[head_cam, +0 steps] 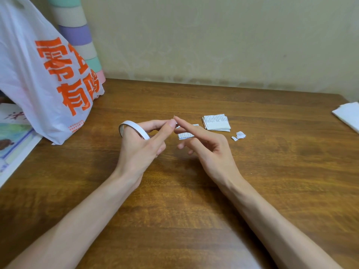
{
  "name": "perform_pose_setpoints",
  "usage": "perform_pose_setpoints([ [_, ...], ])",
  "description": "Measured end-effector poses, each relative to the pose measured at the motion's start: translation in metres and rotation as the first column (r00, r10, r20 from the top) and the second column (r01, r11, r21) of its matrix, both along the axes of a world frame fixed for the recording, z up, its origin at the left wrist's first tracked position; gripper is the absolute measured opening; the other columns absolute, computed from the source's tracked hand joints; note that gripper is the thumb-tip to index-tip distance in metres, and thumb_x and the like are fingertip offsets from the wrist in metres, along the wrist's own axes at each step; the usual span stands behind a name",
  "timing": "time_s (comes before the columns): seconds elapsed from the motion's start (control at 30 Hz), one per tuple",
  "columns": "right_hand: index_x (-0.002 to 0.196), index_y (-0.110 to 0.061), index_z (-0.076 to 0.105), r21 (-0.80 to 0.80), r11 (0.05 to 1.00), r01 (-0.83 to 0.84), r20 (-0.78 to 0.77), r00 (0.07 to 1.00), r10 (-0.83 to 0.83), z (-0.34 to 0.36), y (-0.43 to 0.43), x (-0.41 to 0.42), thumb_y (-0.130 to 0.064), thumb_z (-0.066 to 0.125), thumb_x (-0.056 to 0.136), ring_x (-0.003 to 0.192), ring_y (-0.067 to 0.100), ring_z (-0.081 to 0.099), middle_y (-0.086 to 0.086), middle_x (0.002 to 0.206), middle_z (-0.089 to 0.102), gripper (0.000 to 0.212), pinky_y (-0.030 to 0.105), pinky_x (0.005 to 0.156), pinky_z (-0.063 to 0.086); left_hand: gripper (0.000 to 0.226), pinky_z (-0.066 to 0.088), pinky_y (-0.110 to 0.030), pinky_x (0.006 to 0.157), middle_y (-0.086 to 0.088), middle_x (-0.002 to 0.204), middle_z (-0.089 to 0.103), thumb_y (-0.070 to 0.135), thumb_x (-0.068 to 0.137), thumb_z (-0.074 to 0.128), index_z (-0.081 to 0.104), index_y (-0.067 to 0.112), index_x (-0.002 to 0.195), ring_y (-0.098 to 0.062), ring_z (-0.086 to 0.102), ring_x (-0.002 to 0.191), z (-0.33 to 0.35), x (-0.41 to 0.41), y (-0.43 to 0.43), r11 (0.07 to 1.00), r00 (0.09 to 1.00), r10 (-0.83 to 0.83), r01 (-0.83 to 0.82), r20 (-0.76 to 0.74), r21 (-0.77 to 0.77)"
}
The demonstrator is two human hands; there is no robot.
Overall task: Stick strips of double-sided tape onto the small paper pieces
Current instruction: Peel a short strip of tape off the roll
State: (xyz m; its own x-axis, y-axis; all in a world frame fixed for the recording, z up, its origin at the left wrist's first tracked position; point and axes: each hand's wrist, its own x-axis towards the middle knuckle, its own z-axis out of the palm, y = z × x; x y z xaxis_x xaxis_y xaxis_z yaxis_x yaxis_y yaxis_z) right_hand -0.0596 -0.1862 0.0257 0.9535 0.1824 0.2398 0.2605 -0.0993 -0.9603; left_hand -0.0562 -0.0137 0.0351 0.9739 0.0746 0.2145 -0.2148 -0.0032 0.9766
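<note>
A thin white roll of double-sided tape (132, 127) hangs around the fingers of my left hand (141, 144), whose thumb and forefinger pinch the tape's free end. My right hand (206, 144) reaches in from the right with its forefinger stretched out, its tip meeting the left fingertips at the tape end. Just behind my hands a small printed paper piece (185, 135) lies flat on the wooden table (174, 191). A stack of similar printed pieces (216, 122) lies further right.
Tiny torn paper scraps (239, 135) lie right of the stack. A white plastic bag with orange characters (44, 82) stands at the left, books (13, 136) beneath it, a striped pastel column (77, 33) behind. White paper (347, 115) sits at the right edge.
</note>
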Motion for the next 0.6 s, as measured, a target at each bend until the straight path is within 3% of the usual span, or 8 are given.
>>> perform_pose_setpoints([
  [0.17,0.135,-0.026,0.071,0.002,1.000,0.001,0.005,1.000,-0.001,-0.0002,-0.0004,0.0004,-0.008,0.050,0.095,0.088,0.011,0.070,0.000,0.121,0.075,0.049,0.018,0.081,0.049,0.014,0.028,-0.028,0.050,0.008,0.052,0.054,0.023,0.098,0.073,0.084,0.014,0.097,-0.014,0.032,0.049,0.0002,0.0003,-0.0006,1.000,1.000,-0.008,0.008,-0.009,-0.004],
  [0.4,0.131,-0.029,0.073,-0.043,0.998,0.044,0.063,0.997,-0.042,-0.0027,0.0017,0.0006,-0.007,0.052,0.090,0.089,0.021,0.070,-0.005,0.116,0.075,0.051,0.020,0.078,0.048,0.011,0.031,-0.023,0.047,0.000,0.065,0.061,0.022,0.092,0.080,0.084,0.012,0.095,-0.011,0.036,0.049,-0.0020,0.0016,0.0016,0.999,0.998,0.019,-0.021,-0.053,-0.026],
  [0.6,0.129,-0.034,0.074,-0.105,0.991,0.082,0.116,0.991,-0.070,-0.0045,0.0033,0.0001,-0.009,0.052,0.090,0.090,0.034,0.068,-0.008,0.117,0.074,0.051,0.047,0.084,0.055,0.010,0.029,-0.020,0.045,0.007,0.058,0.051,0.018,0.092,0.080,0.081,0.007,0.092,-0.010,0.034,0.048,-0.0051,0.0035,0.0026,0.998,0.990,-0.003,-0.007,-0.138,-0.070],
])
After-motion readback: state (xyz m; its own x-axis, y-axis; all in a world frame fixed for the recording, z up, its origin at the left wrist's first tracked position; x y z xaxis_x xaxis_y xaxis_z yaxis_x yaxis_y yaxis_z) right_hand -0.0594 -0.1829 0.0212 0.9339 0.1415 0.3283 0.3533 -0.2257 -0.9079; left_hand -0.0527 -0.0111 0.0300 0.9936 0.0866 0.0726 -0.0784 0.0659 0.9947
